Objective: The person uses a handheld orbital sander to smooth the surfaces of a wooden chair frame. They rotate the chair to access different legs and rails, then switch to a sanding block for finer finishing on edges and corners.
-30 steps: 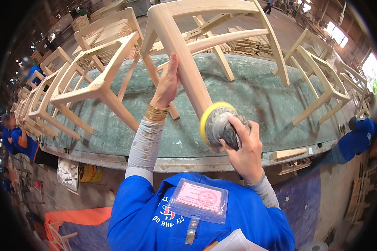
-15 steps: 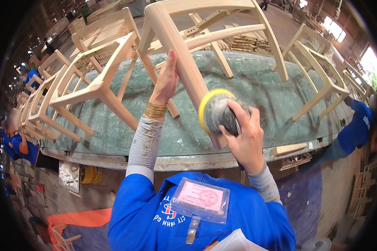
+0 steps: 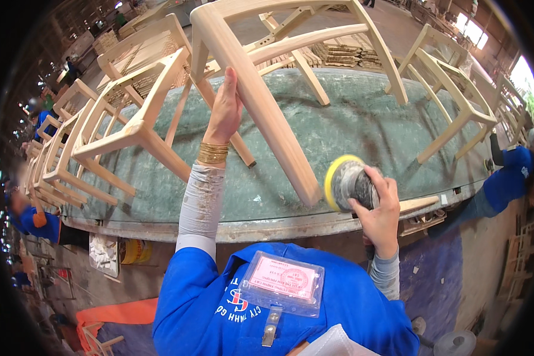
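A pale wooden chair frame (image 3: 261, 110) stands tilted on the green table, one thick leg slanting down toward me. My left hand (image 3: 226, 107) grips that leg at its upper part, the thumb along its left side and the other fingers mostly hidden behind it. In my right hand (image 3: 380, 210) is a round power sander (image 3: 353, 187) with a yellow pad edge and a dusty dark body. The sander is just right of the leg's lower end, apart from it, its pad turned toward the wood.
More chair frames (image 3: 139, 133) line the left of the green table (image 3: 362, 133); another chair frame (image 3: 451, 89) stands right. A loose wood piece (image 3: 418, 204) lies by the near edge. People in blue work at both sides. A tray of white pieces (image 3: 104, 254) sits below the table's left.
My right hand has drawn the sander off the leg, moving right and a little toward me. My left hand and the chair frame have shifted slightly left in view.
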Available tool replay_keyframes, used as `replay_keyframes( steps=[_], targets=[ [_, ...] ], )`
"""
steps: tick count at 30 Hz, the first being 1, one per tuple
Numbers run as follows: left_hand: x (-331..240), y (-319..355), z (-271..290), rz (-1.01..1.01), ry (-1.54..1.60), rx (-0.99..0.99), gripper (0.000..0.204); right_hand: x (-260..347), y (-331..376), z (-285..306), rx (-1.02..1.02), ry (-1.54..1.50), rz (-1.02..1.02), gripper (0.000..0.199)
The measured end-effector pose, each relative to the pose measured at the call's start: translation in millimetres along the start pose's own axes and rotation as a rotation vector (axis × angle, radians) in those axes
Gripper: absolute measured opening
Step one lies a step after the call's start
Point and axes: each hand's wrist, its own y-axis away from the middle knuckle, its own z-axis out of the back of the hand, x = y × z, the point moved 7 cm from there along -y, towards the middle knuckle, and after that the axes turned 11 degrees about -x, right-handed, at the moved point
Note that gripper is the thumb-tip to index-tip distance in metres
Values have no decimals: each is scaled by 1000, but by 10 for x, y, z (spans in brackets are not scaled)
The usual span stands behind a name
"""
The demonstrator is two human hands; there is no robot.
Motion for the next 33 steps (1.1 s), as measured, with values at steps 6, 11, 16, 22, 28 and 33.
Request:
replay_keyframes(
  steps=[6, 11, 16, 22, 28, 33],
  targets=[
    [39, -35, 14, 4, -100, 26, 57, 685, -393, -182, -62, -121, 227, 68],
    [57, -17, 28, -11, 20, -115, 58, 865, -571, -566, 40, -120, 220, 65],
    [60, -21, -45, -18, -66, -55, 56, 671, -357, -323, 108, -76, 160, 68],
    [-19, 11, -64, -44, -97, -46, 55, -757, 27, -159, 120, -18, -171, 79],
    [17, -96, 24, -81, -103, -13, 56, -2525, 437, -836, 151, 475, -552, 86],
    [89, -65, 113, 14, -50, -28, 52, -3028, 476, -1010, 140, 576, -562, 84]
  ],
)
